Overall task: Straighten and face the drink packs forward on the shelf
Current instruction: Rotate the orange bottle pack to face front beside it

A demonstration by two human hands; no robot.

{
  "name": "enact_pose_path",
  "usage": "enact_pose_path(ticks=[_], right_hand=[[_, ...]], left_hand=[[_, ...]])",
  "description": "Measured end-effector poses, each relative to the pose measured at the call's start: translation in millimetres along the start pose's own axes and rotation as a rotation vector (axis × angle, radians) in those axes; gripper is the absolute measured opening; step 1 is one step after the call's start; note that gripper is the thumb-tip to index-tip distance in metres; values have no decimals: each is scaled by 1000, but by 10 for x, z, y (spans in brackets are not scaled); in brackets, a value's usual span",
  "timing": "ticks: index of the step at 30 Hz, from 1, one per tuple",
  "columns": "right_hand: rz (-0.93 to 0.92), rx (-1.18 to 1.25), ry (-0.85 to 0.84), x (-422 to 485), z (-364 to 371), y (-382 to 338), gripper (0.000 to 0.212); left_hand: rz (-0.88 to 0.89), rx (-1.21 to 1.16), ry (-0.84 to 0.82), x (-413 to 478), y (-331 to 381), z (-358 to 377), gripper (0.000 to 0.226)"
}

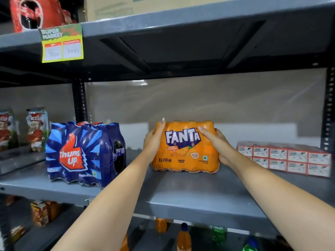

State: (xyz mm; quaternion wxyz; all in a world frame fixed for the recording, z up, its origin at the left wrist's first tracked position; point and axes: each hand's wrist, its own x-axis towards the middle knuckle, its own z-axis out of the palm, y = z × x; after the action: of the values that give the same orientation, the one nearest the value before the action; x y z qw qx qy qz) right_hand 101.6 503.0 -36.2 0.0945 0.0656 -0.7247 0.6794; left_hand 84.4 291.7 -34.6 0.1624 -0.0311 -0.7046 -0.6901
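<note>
An orange Fanta pack point(184, 154) stands on the grey shelf point(181, 192), its label facing me. My left hand point(154, 140) grips its left side, fingers over the top corner. My right hand point(216, 142) grips its right side, fingers laid across the upper front. To the left stands a blue Thums Up pack point(81, 154), turned at an angle with one corner toward me; neither hand touches it.
A wrapped block of white and red cartons point(284, 158) lies at the shelf's right. Snack packets point(37, 127) stand at far left. A price tag point(61, 44) hangs from the upper shelf. Bottles point(184, 238) stand on the shelf below.
</note>
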Motion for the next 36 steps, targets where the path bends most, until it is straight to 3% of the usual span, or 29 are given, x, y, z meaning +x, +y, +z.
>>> enact_pose_path(ticks=[8,12,25,31,33,36], right_hand=[[-39,30,27,-263,122,-3,94],[-52,53,58,-463,226,-38,85],[-75,45,107,-1019,450,-178,87],[-79,25,115,-1093,473,-211,89],[-79,7,91,-1108,448,-247,92],[-135,-39,102,-1140,295,-316,96]], left_hand=[[67,-17,-152,-213,68,-212,34],[94,-9,-185,-380,112,-367,29],[93,84,-134,-893,292,-696,38],[93,102,-113,-1004,326,-721,29],[139,108,-27,-1003,300,-702,42],[439,165,284,-1027,330,-591,44]])
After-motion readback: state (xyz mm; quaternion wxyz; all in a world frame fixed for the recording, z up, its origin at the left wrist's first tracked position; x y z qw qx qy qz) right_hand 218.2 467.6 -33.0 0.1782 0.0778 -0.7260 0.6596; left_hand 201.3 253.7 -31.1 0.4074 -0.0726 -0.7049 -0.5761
